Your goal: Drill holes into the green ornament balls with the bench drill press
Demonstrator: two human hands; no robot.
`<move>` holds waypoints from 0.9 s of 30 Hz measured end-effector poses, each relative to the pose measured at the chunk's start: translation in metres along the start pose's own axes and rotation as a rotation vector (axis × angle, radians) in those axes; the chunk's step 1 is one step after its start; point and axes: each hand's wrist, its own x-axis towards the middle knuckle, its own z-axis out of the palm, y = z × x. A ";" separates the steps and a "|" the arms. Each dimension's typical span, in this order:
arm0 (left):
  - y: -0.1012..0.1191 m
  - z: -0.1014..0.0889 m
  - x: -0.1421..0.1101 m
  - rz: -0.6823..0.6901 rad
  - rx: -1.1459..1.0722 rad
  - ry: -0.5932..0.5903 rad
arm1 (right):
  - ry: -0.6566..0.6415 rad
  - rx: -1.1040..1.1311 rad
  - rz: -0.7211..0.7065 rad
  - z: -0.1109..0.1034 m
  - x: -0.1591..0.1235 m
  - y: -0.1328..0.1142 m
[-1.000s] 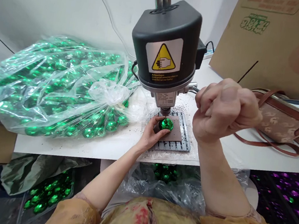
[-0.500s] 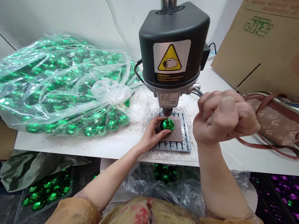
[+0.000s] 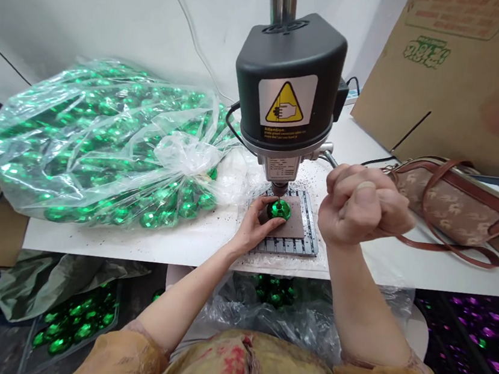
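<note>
Pale wall (image 3: 94,4) backs a white flat-topped table (image 3: 124,244), and the work sits near its front edge; take the ball there as the dial's centre, twelve pointing away from the person. That ball, a shiny green faceted sphere (image 3: 282,213), lies on a flat brown board (image 3: 295,228) over a grey slotted metal plate (image 3: 309,238), directly beneath a thin metal drill bit (image 3: 279,201). The board probably gives it a plain seat above the slots.

From the eight o'clock side, the left hand (image 3: 255,221) pinches the ball, thumb at about six and fingers near eleven, parted only by the ball's width. This likely stops it rolling or spinning while leaving its top exposed to the bit. Towards twelve looms a black plastic-cased drill head (image 3: 288,52).

At three, the right hand (image 3: 363,207) is curled into a tight, raised fist, apparently around a silver metal lever (image 3: 331,157); the fist hides the end, so the exact grip cannot be told. Out there the arm stays clear of the bit.

Between nine and ten, a knotted clear plastic bag (image 3: 101,138) of similar green balls rests within reach; a brown patterned handbag (image 3: 465,204) sits at three, beyond the fist.
</note>
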 end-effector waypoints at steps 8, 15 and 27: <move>0.005 0.003 0.002 -0.013 -0.023 0.026 | 0.079 -0.068 0.228 0.016 0.023 -0.008; 0.030 0.009 -0.044 0.137 0.186 0.177 | 0.009 -0.071 0.415 0.037 0.063 -0.010; 0.022 -0.045 -0.026 0.639 0.713 0.004 | -0.011 -0.068 0.371 0.032 0.056 -0.008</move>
